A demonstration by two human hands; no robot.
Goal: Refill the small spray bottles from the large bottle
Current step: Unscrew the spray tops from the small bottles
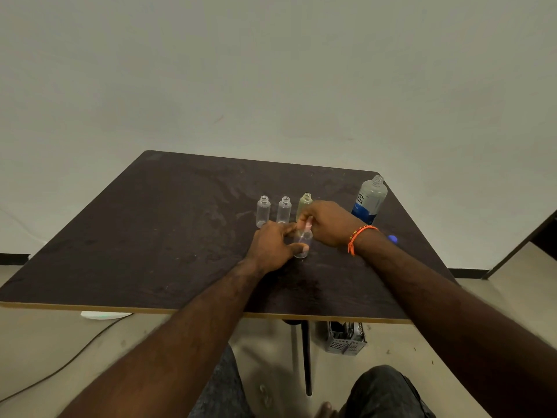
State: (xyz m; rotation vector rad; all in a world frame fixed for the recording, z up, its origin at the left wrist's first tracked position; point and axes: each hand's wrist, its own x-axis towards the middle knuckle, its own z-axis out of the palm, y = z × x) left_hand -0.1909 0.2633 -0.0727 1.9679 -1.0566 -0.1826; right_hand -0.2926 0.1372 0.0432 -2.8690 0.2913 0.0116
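While both hands grip 1 clear cylindrical bottle, 3 stand uncapped.

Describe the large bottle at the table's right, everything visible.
The large bottle looks like clear plastic, with rounded shoulders and a narrow threaded neck. It has no cap on, so the mouth is open. A label wraps the body, pale above with dark lettering, blue below. It stands upright near the far right corner of the dark table, behind the right hand, which hides part of its base. Neither hand touches it. Its liquid level cannot be told.
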